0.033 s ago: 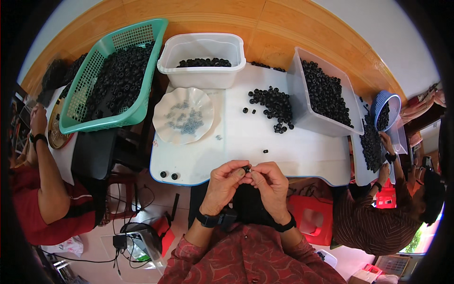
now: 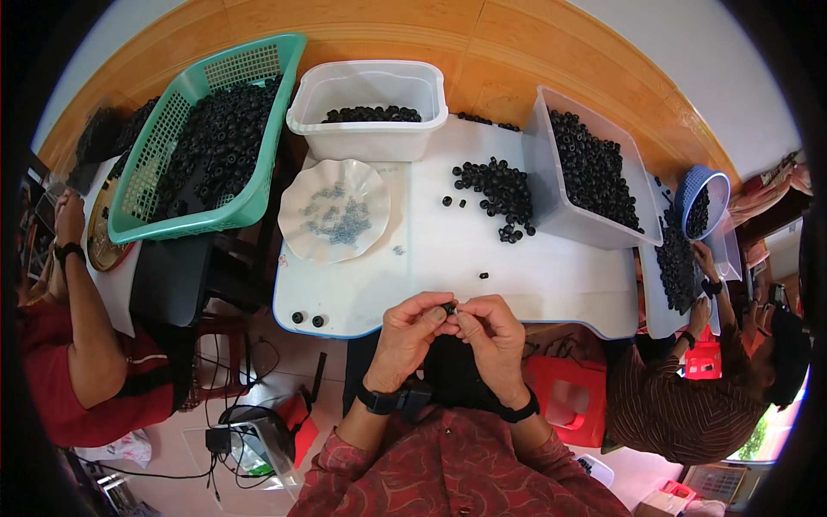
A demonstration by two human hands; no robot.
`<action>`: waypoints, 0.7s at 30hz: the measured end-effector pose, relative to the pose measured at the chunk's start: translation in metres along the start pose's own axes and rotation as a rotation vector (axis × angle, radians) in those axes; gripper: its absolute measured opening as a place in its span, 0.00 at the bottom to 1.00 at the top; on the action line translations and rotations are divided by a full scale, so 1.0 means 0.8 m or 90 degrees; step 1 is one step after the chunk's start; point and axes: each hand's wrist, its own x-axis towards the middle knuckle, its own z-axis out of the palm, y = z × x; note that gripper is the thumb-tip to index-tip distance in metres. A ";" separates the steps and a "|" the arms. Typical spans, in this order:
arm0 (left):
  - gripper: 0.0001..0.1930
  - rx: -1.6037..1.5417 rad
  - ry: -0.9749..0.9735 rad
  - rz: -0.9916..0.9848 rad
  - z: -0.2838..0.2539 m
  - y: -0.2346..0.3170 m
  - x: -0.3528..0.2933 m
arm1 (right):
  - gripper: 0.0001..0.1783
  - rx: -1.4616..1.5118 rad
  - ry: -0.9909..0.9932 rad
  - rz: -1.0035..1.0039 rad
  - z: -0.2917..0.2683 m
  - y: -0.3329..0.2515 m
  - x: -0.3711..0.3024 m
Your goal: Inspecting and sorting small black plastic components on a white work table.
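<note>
Both hands meet over the front edge of the white table. My left hand [image 2: 407, 336] pinches a small round black plastic part [image 2: 449, 308] between thumb and fingers. My right hand [image 2: 489, 339] is closed at the same part, its thumb and forefinger pressed together at the part's right side. Whatever sits in that right pinch is too small to name. A lone black piece [image 2: 483, 276] lies on the tabletop beyond my hands. Further off, a loose pile of black parts [image 2: 500, 189] spreads beside a clear bin. A white wavy-rimmed plate [image 2: 297, 237] carries many tiny translucent pieces.
A white tub [image 2: 370, 138], a clear bin [image 2: 581, 226] and a green basket [image 2: 258, 202] hold black parts. Two black parts [image 2: 307, 320] rest at the table's front left. Co-workers sit left [image 2: 95, 353] and right [image 2: 680, 396]. A red stool [image 2: 564, 392] stands below right.
</note>
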 end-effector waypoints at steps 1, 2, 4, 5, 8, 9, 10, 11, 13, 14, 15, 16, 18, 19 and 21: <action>0.12 -0.001 -0.002 0.000 0.001 0.001 0.000 | 0.05 -0.019 -0.006 -0.006 -0.001 0.000 0.000; 0.11 0.020 0.001 -0.004 0.002 0.003 -0.001 | 0.05 -0.038 -0.011 -0.012 -0.001 0.000 0.000; 0.11 0.042 0.001 -0.009 0.003 0.005 -0.003 | 0.05 -0.031 -0.020 0.008 -0.002 0.000 0.000; 0.11 0.070 0.008 -0.001 0.003 0.006 -0.004 | 0.05 -0.022 -0.031 0.029 -0.003 0.000 0.000; 0.11 0.121 0.011 0.014 0.000 0.005 -0.005 | 0.04 -0.018 -0.039 0.041 -0.004 0.003 0.000; 0.12 0.143 0.012 0.021 0.000 0.004 -0.005 | 0.04 -0.020 -0.035 0.038 -0.005 0.005 0.000; 0.12 0.143 0.006 0.020 0.000 0.003 -0.006 | 0.04 0.007 -0.036 0.064 -0.004 0.006 -0.001; 0.11 0.158 0.020 0.019 0.001 0.002 -0.007 | 0.03 0.033 -0.036 0.089 -0.006 0.007 -0.001; 0.11 0.174 0.031 0.018 0.000 0.001 -0.011 | 0.02 0.032 -0.052 0.100 -0.009 0.006 0.001; 0.12 0.183 0.029 0.013 -0.003 0.000 -0.012 | 0.02 0.031 -0.071 0.114 -0.011 0.006 0.002; 0.12 0.191 0.026 0.008 -0.004 -0.001 -0.013 | 0.02 0.030 -0.066 0.111 -0.014 0.008 0.003; 0.12 0.190 0.022 0.006 -0.005 -0.002 -0.014 | 0.03 0.041 -0.088 0.143 -0.018 0.011 0.004; 0.11 0.191 0.005 -0.020 -0.007 -0.001 -0.015 | 0.04 0.051 -0.108 0.174 -0.021 0.014 0.005; 0.11 0.191 0.004 -0.020 -0.009 -0.001 -0.015 | 0.05 0.053 -0.112 0.198 -0.021 0.014 0.005; 0.10 0.144 0.005 -0.039 -0.013 -0.002 -0.015 | 0.06 0.053 -0.115 0.223 -0.019 0.014 0.005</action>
